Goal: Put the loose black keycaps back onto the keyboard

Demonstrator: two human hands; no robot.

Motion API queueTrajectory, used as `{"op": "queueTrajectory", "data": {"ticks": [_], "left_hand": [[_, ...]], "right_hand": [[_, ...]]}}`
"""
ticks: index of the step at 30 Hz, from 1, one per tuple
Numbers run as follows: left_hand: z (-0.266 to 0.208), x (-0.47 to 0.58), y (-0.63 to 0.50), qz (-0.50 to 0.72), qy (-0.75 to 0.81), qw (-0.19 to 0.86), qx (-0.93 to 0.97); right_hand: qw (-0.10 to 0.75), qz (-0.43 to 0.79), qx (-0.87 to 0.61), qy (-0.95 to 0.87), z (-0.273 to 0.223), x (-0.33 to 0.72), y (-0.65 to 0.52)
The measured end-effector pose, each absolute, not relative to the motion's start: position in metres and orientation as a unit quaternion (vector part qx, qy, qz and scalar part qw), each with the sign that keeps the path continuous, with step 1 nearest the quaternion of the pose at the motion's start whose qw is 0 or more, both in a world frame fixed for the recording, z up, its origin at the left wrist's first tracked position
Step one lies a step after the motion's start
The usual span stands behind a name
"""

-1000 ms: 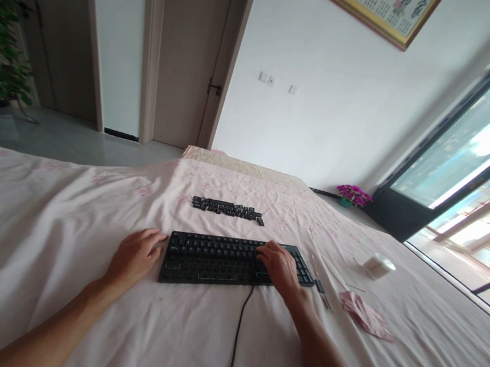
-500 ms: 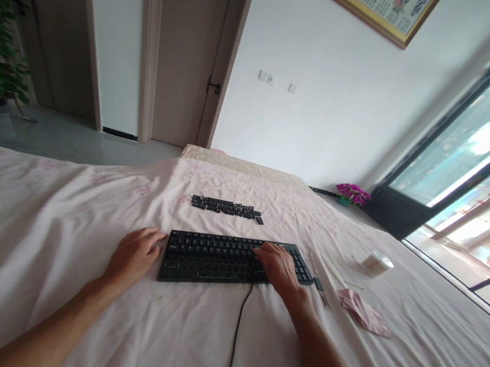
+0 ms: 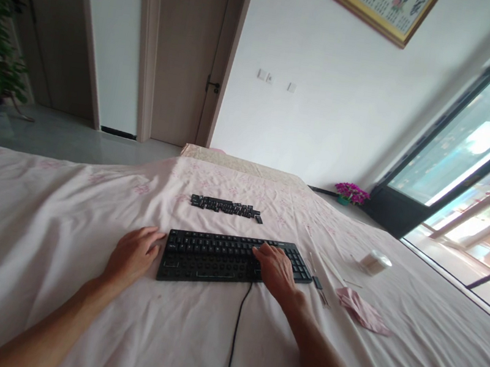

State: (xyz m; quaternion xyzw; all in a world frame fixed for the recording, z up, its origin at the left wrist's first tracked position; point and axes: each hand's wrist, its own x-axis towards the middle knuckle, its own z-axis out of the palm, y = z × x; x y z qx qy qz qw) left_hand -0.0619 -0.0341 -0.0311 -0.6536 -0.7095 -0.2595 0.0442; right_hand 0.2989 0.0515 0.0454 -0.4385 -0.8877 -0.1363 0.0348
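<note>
A black keyboard (image 3: 215, 253) lies on the bedsheet in front of me. Keycaps fill its upper rows, while its lower rows show bare switch posts. My left hand (image 3: 134, 253) rests on the sheet at the keyboard's left end, fingers loosely bent and thumb apart, fingertips at the edge. On the right part of the keys, my right hand (image 3: 275, 269) is bent over with its fingers drawn together. Whatever its fingertips hold or press is hidden. Beyond the keyboard, loose black keycaps (image 3: 225, 206) lie in a row. A black cable (image 3: 236, 331) runs from the keyboard towards me.
Right of the keyboard lie a small dark piece (image 3: 317, 282), thin sticks (image 3: 324, 297) and a crumpled pink cloth (image 3: 362, 310). A round clear tub (image 3: 375, 262) stands farther right. The pale sheet (image 3: 183, 341) is wrinkled. Doors, a plant and a window surround the bed.
The whole view has shifted very slightly. Both hands keep nearly the same places on and beside the keyboard.
</note>
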Motion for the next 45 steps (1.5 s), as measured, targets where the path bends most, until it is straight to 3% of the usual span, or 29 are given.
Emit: {"op": "queueTrajectory", "data": {"ticks": [12,20,36,45], "left_hand": [[-0.033,-0.061,-0.034,-0.266,-0.705,0.058,-0.655],[-0.031,-0.059,-0.034,-0.273,-0.704,0.048,-0.654],[-0.031,-0.060,-0.034,-0.291,-0.707,0.025,-0.644],[-0.025,-0.057,-0.036,-0.271,-0.712,0.029,-0.647]], "right_hand": [[0.050,-0.114,-0.453,-0.883,0.042,0.298,0.044],[0.204,0.005,-0.562,-0.802,0.039,0.313,0.119],[0.032,0.031,-0.582,-0.812,0.026,0.293,0.234],[0.025,0.024,-0.574,-0.818,0.029,0.289,0.234]]}}
